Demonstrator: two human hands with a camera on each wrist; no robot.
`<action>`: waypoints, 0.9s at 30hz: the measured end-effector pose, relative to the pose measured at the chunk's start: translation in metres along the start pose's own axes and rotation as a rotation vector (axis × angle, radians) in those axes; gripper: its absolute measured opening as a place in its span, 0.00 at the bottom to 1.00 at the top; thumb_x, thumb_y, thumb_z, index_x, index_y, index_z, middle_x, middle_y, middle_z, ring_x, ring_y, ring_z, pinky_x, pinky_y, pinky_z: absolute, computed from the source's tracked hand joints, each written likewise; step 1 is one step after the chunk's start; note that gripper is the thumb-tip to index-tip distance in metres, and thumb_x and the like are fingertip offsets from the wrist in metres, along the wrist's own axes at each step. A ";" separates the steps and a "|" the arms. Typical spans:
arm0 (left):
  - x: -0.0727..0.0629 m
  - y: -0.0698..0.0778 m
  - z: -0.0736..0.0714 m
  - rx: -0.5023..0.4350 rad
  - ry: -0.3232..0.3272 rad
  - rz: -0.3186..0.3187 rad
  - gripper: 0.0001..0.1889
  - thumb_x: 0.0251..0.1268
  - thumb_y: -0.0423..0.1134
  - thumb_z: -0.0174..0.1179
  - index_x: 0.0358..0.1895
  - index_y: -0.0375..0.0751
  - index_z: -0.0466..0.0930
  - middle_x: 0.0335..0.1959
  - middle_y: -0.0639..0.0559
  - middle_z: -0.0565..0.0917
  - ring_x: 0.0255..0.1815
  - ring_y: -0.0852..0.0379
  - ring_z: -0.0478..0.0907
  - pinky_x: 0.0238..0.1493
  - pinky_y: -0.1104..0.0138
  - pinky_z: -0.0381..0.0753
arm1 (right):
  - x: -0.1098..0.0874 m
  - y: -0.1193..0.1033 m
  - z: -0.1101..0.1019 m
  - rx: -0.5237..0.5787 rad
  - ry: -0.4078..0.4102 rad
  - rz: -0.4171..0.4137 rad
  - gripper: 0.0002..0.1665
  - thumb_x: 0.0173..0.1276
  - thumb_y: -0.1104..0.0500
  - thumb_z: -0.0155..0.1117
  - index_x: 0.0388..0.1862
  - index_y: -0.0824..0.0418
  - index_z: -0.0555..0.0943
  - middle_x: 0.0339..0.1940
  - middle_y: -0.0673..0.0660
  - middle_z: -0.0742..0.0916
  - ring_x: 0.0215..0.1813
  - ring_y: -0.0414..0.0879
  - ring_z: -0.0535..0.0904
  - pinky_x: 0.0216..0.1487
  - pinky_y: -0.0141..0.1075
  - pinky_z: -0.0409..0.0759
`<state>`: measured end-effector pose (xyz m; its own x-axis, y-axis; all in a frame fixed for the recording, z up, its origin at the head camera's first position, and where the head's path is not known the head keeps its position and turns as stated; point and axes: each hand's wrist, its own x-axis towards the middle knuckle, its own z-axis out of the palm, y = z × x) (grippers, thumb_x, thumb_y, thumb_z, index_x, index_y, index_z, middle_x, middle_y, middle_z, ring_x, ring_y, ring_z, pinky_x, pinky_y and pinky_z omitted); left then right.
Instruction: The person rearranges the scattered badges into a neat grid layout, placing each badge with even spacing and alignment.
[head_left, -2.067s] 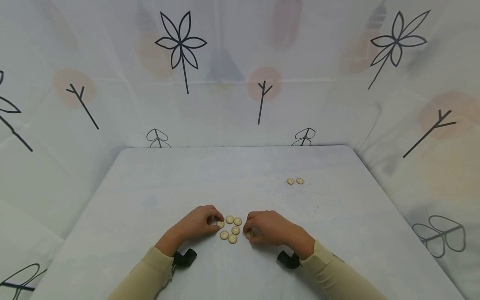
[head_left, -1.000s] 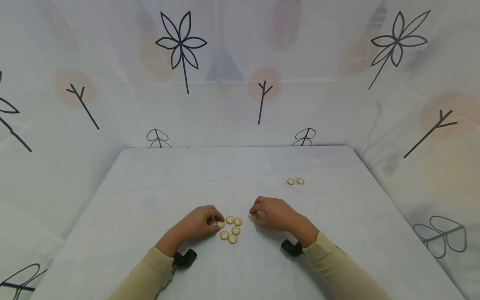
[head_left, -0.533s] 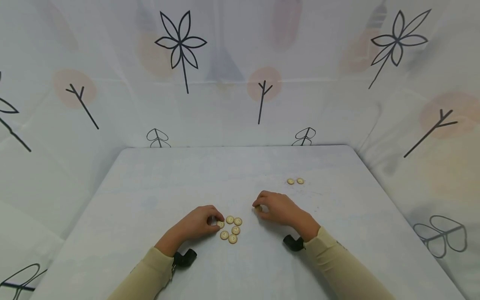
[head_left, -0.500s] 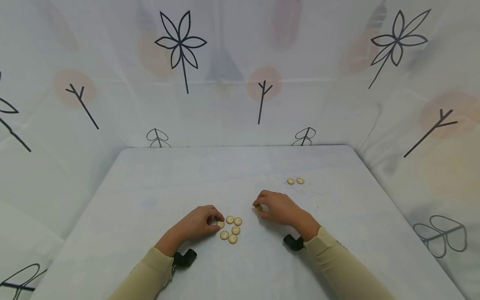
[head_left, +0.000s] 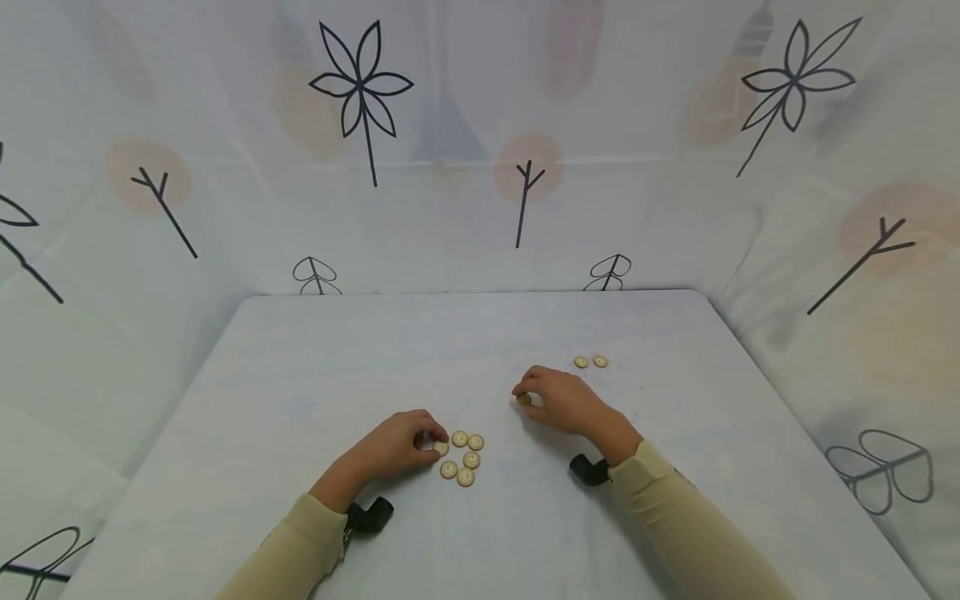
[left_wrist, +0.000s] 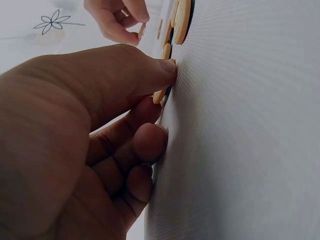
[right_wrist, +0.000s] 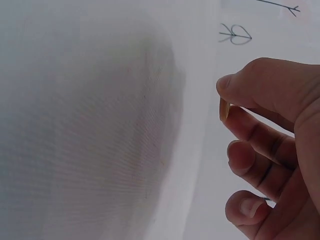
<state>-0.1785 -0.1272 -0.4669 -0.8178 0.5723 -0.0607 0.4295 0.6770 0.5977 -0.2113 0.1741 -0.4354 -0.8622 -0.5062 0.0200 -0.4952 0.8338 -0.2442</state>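
- Your L hand [head_left: 393,444] has thumb + forefinger pinched on a btn [head_left: 441,448] lying on the tabletop [head_left: 315,350], at the left-edge side of a rough ring of btns.
- Other five in that ring, all flat: two on the far-edge side ( [head_left: 460,438], [head_left: 476,442]), one toward the right edge [head_left: 471,459], two on the near-edge side ( [head_left: 448,469], [head_left: 465,477]). Ring sits approx midway btwn left & right edges.
- Your R hand [head_left: 562,402] has thumb + forefinger clamped on another btn [head_left: 523,399], tilted on edge & clear of the surface per the R wrist view. It's btwn the ring and the far R corner.
- Spare pair ( [head_left: 581,362], [head_left: 600,361]) lies side by side toward the far R corner, beyond your R hand; no hand on either.
- Step in hand, my read: one btn being carried by R hand while L hand steadies the ring. Can't tell if it's bound for the pair or elsewhere.
- Next move prob. calls for: pick a clear spot, lower R btn flat, then ease off thumb + finger w/o nudging neighbours. Keep L hand light so ring spacing doesn't shift.
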 end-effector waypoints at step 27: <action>0.000 0.000 0.000 0.000 -0.001 0.001 0.09 0.61 0.42 0.65 0.44 0.52 0.84 0.37 0.66 0.78 0.35 0.65 0.71 0.38 0.70 0.73 | 0.014 0.024 -0.009 0.065 -0.002 0.100 0.15 0.65 0.58 0.66 0.51 0.54 0.85 0.49 0.51 0.83 0.52 0.48 0.80 0.53 0.44 0.79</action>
<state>-0.1780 -0.1270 -0.4669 -0.8169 0.5735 -0.0614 0.4300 0.6766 0.5978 -0.2360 0.1894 -0.4318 -0.9069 -0.4213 -0.0095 -0.3983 0.8644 -0.3070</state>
